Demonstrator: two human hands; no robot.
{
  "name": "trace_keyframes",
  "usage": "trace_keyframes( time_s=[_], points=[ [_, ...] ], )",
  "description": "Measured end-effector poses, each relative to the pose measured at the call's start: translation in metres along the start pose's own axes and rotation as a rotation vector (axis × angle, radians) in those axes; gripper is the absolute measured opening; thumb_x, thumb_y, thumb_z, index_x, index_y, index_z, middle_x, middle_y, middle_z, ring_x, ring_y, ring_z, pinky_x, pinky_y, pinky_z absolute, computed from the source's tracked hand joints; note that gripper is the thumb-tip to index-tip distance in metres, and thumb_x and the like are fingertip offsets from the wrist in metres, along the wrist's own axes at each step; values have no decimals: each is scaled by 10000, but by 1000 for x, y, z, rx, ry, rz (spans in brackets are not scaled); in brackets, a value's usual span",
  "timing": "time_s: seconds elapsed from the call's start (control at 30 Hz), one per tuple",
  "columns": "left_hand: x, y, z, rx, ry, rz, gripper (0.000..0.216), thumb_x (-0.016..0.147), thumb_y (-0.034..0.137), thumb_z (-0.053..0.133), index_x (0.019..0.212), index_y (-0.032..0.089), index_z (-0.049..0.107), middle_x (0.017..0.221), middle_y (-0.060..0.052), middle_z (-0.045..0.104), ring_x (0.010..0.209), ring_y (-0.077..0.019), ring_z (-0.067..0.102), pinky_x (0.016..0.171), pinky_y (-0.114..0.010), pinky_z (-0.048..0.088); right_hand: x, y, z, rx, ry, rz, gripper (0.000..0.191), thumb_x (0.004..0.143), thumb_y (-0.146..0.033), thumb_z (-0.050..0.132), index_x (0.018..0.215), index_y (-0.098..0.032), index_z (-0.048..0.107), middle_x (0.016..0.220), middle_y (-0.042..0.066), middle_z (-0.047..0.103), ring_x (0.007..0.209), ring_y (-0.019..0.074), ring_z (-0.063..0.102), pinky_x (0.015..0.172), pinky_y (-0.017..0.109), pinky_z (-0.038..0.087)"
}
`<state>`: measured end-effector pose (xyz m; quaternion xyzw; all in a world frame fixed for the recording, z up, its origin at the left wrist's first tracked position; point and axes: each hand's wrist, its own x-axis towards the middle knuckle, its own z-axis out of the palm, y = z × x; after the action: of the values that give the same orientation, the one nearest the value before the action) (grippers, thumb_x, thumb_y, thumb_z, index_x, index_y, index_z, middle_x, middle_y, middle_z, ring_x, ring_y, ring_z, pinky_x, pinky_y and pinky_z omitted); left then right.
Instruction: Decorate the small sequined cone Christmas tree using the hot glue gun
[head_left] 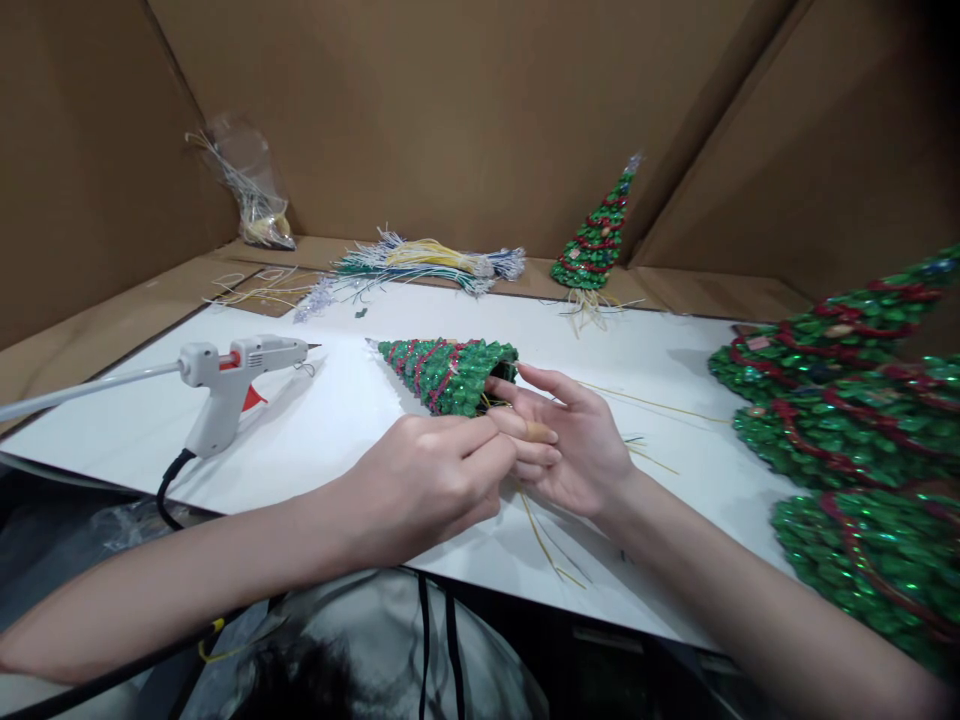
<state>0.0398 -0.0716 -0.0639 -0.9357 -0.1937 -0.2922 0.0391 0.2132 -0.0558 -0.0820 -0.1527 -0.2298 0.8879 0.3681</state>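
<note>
A small green Christmas tree (442, 375) with red garland lies on its side on the white board, tip to the left and hollow base to the right. My left hand (442, 480) is closed in a pinch by the base, among thin yellow wires (547, 540); its fingertips are hidden. My right hand (577, 440) is palm up with its fingers apart. Its index finger reaches into the hollow base, and its thumb is near the rim. The other right fingers lie against my left fingertips.
A white glue gun (225, 385) stands at the left with its cord. Behind lie a bundle of coloured wires (427, 262) and a plastic bag (259, 190). One decorated tree (600, 235) stands at the back; several more (862, 420) crowd the right. Cardboard walls (465, 120) enclose the board (315, 450).
</note>
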Motion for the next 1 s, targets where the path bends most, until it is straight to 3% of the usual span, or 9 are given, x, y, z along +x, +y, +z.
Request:
trace_keyframes(
  time_s=[0.2,0.37,0.6,1.0],
  points=[
    [-1,0,-6,-40,-63,-53,125,828,127,449,735,166,524,654,20,542,562,-98,504,506,-208,399,-1,-1,3,19,31,8,359,918,-386,284,845,-154,548,412,-100,227,338,65,96,331,173,153],
    [-1,0,-14,-168,-78,-148,115,837,134,465,771,152,558,662,6,546,563,-96,487,522,-201,397,-2,-1,6,33,49,22,433,931,-416,219,775,-161,533,416,-101,188,336,57,67,326,165,134],
    [-8,-5,-18,-279,-146,-161,154,883,160,434,788,156,556,695,-18,562,615,-115,502,578,-216,410,-2,-1,6,44,64,28,483,935,-462,178,780,-169,529,423,-104,174,333,62,60,315,163,154],
    [-21,-27,-27,-296,-38,-280,90,835,109,499,812,156,572,728,-2,587,638,-85,518,612,-192,426,-1,-2,0,34,-13,59,528,935,-474,151,849,-158,564,449,-100,159,338,49,57,334,181,82]
  ],
)
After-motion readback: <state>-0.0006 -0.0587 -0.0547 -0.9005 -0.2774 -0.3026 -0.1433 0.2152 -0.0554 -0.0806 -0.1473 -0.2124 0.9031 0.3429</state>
